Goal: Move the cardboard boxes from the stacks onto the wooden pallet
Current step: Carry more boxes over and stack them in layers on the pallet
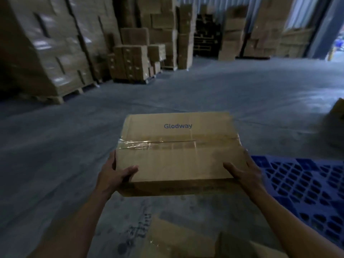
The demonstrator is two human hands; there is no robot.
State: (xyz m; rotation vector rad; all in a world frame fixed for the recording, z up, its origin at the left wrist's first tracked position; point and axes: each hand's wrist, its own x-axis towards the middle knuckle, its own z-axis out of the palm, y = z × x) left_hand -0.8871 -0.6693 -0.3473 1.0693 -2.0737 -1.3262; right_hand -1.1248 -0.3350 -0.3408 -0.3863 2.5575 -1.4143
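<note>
Both hands are taken: your left hand (113,175) and right hand (243,172) grip the near corners of the taped brown cardboard box (178,155), which hides the floor directly under it. The grey concrete floor (204,90) ahead and to the left is open, a wide lane to the back. Low right: a blue plastic lattice pallet (305,187), its visible top bare. A blurred brown carton (337,123) sits past it at the right edge. Another taped cardboard box (178,239) lies low between your forearms. Tall shrink-wrapped box stacks (46,53) wall off the left, a lower carton stack (135,62) blocks the rear left, and rear box stacks (234,34) line the back.
</note>
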